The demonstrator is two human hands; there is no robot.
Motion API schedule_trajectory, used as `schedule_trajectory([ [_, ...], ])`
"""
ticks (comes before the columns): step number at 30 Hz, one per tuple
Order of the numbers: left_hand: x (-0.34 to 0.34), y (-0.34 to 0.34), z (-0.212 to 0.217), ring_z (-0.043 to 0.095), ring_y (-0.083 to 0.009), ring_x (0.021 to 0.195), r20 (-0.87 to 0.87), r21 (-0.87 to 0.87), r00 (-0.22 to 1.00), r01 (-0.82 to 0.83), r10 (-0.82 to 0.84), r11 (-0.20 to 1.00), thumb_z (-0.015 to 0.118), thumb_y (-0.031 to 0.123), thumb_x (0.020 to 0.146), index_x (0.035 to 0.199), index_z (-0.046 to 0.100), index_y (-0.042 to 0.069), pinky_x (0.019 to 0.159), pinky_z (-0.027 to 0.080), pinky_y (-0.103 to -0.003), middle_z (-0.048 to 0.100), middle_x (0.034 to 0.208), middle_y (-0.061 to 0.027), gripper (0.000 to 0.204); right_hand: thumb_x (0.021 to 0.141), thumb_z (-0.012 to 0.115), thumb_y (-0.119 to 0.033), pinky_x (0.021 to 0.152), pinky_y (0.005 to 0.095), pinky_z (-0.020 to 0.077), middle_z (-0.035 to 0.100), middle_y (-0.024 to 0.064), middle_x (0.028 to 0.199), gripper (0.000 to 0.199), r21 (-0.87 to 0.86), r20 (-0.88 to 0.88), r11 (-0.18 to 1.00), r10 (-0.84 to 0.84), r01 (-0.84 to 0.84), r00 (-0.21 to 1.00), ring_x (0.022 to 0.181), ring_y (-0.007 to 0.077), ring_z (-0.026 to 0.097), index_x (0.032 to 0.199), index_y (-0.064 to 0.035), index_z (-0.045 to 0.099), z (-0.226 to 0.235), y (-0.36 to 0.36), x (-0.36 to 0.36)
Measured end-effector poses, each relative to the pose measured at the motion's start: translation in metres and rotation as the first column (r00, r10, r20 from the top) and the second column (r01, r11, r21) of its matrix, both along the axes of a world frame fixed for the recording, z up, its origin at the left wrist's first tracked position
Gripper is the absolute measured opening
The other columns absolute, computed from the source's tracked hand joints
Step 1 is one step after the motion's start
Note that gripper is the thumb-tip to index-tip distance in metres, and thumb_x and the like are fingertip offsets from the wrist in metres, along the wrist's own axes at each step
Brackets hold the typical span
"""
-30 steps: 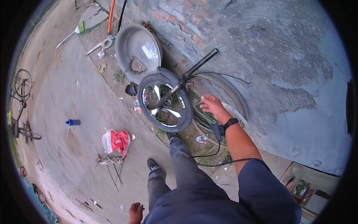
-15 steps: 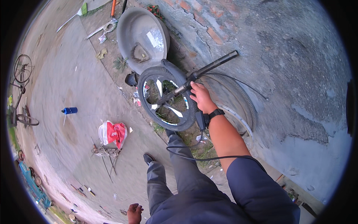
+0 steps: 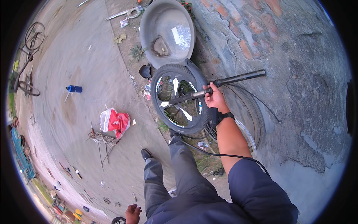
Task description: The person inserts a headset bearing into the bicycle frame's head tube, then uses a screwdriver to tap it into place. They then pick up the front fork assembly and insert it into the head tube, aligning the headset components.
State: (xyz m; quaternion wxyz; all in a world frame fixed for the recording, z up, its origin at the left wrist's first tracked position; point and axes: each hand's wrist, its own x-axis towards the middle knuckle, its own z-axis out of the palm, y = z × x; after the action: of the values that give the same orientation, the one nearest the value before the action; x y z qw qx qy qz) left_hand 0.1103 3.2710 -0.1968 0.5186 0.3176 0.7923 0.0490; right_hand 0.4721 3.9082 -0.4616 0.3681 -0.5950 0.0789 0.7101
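black fork (image 3: 241, 77), white-marked black wheel (image 3: 185, 114), blue bottle (image 3: 75, 89)

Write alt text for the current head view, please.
The person's right hand grips a black bicycle fork with its wheel, beside a grey basin and a weathered wall; the left hand hangs near the picture's lower edge.

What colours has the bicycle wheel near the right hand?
The bicycle wheel is mostly black, with white spoke patches; it shows best in the head view.
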Motion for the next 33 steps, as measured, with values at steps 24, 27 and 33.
schedule_trajectory([
  [24,0.095,-0.056,0.004,0.073,-0.0212,0.083,0.033,-0.130,0.552,-0.824,0.834,0.551,0.063,0.008,0.095,0.117,0.061,-0.007,0.073,0.057,-0.031,0.073,0.098,-0.0151,0.027,0.091,0.069,-0.016,0.040,0.0209,0.0404,0.062,0.0020,0.077,0.014,0.172,0.329,0.816,0.480,-0.551,0.813,0.051,0.0121,0.059,0.097,-0.0077,0.061,0.119,-0.155,-0.196],
  [27,0.107,-0.090,0.005,0.073,-0.0202,0.085,0.048,-0.077,0.469,-0.879,0.882,0.471,0.065,0.011,0.094,0.116,0.062,-0.008,0.078,0.057,-0.032,0.074,0.098,-0.0158,0.029,0.088,0.072,-0.012,0.037,0.0220,0.0406,0.060,0.0024,0.075,0.021,0.223,0.423,0.707,0.550,-0.671,0.720,0.049,0.0127,0.058,0.099,-0.0084,0.055,0.140,-0.186,-0.224],
  [33,0.135,-0.178,-0.012,0.073,-0.0245,0.091,0.095,0.001,0.319,-0.947,0.943,0.320,0.066,0.018,0.094,0.116,0.065,-0.005,0.084,0.057,-0.036,0.074,0.099,-0.0190,0.032,0.084,0.072,-0.010,0.037,0.0230,0.0394,0.059,0.0029,0.079,0.028,0.238,0.512,0.477,0.678,-0.846,0.527,0.049,0.0136,0.056,0.106,-0.0081,0.054,0.205,-0.233,-0.280],
])
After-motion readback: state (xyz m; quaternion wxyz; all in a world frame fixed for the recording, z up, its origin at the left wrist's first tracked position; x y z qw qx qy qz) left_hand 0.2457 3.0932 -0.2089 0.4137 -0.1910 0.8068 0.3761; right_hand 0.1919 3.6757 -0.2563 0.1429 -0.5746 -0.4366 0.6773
